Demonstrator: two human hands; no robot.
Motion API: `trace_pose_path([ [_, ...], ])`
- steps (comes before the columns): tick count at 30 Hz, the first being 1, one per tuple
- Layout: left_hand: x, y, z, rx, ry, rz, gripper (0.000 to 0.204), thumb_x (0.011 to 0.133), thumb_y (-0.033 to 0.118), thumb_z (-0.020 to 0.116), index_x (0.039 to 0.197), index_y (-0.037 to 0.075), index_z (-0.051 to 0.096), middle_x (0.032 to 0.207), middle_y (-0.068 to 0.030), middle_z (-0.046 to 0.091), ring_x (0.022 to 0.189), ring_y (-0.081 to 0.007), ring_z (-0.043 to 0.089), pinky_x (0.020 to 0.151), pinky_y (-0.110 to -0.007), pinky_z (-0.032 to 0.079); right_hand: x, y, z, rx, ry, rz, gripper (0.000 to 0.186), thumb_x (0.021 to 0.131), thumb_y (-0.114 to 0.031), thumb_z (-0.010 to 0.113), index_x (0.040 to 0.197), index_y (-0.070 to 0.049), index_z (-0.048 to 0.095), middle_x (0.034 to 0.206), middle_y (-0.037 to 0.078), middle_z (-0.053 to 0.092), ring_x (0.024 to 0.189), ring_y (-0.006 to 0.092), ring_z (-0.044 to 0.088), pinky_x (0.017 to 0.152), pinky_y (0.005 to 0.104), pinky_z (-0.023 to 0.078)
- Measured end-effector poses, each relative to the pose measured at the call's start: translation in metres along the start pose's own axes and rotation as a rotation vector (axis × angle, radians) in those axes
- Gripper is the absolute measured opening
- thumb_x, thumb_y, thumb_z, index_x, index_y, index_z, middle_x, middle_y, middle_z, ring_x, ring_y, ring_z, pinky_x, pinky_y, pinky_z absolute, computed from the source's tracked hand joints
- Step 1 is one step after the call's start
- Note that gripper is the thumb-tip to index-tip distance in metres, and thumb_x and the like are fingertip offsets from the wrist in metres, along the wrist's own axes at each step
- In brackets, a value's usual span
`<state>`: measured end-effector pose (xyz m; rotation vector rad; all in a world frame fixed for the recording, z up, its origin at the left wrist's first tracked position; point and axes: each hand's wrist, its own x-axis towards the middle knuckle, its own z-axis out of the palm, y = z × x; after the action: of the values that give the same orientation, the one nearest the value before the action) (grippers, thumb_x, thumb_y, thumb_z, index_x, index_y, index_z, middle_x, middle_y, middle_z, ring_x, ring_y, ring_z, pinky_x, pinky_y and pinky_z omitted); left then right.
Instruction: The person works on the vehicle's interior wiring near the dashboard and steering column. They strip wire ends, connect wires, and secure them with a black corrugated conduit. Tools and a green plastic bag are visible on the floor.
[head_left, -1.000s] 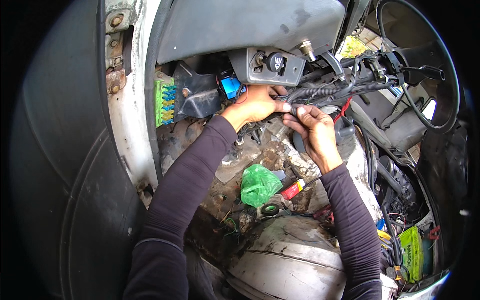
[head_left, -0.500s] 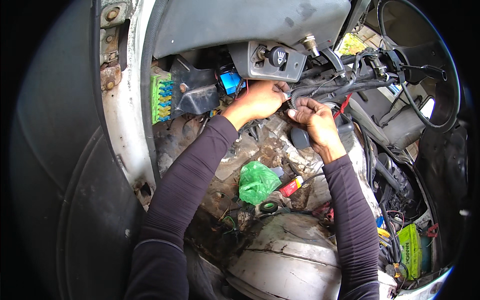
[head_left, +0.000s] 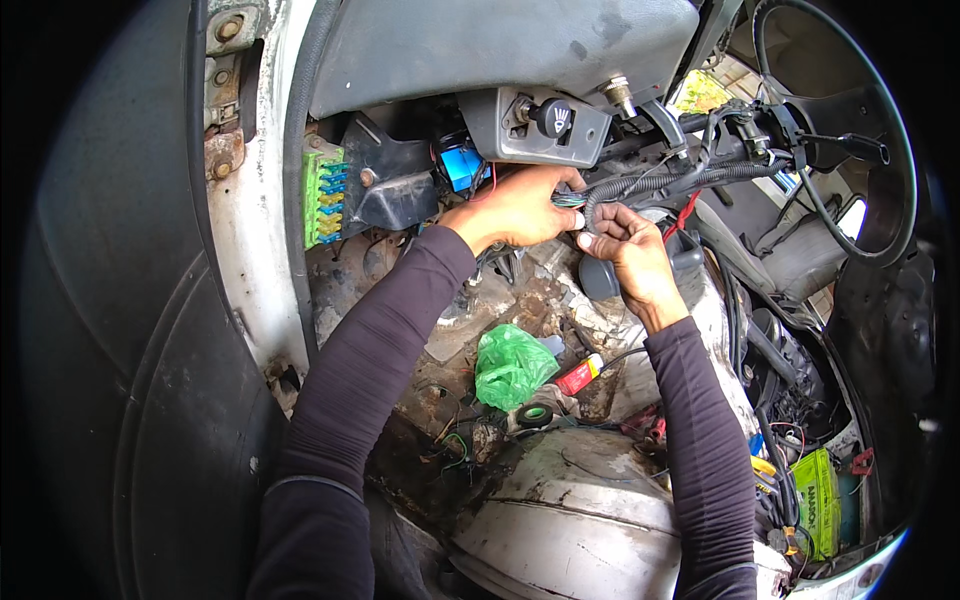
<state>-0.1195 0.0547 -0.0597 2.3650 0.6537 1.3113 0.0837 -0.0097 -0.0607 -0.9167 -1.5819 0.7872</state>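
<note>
Under the dashboard, my left hand (head_left: pixel 520 205) closes its thumb and fingers on a bundle of thin coloured wires (head_left: pixel 570 199). These wires come out of a black corrugated conduit (head_left: pixel 650 184) that runs right toward the steering column. Just to the right, my right hand (head_left: pixel 637 255) pinches a bent branch of black conduit (head_left: pixel 590 213); its fingertips partly hide it. Above both hands sits a grey panel with a black pull knob (head_left: pixel 553 116). A blue relay-like box (head_left: pixel 462 167) hangs beside my left wrist.
A green fuse block (head_left: pixel 323 198) is at the left by the white door frame. On the dirty floor lie a green plastic bag (head_left: pixel 514 368), a red and yellow small box (head_left: pixel 580 375) and a roll of black tape (head_left: pixel 535 415). The steering wheel (head_left: pixel 905 200) is at upper right.
My left thumb has shifted down and more of the coloured wires shows between its fingers. The right hand stays close to the same place, on the conduit.
</note>
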Motion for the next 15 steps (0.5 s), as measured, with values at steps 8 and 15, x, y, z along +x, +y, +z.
trace_pose_path([
  [8,0.010,0.004,-0.004,0.018,-0.050,-0.123,0.047,0.093,0.032,0.076,0.126,0.000,0.070,0.110,-0.0201,0.076,0.103,-0.0253,0.072,0.094,-0.036,0.052,0.005,0.017,-0.024,0.018,-0.046,0.020,0.042,0.082,0.007,0.080,0.121,0.003,0.066,0.113,0.006,0.066,0.105,0.0135,0.062,0.090,0.0273,0.052],
  [15,0.009,0.009,0.008,0.044,0.031,-0.150,0.049,0.089,0.031,0.078,0.124,-0.003,0.070,0.106,-0.0221,0.075,0.099,-0.0253,0.072,0.091,-0.036,0.054,-0.012,-0.020,0.002,-0.763,0.044,0.005,0.038,0.085,-0.003,0.080,0.120,0.003,0.068,0.107,0.013,0.075,0.098,0.0213,0.071,0.090,0.0338,0.055],
])
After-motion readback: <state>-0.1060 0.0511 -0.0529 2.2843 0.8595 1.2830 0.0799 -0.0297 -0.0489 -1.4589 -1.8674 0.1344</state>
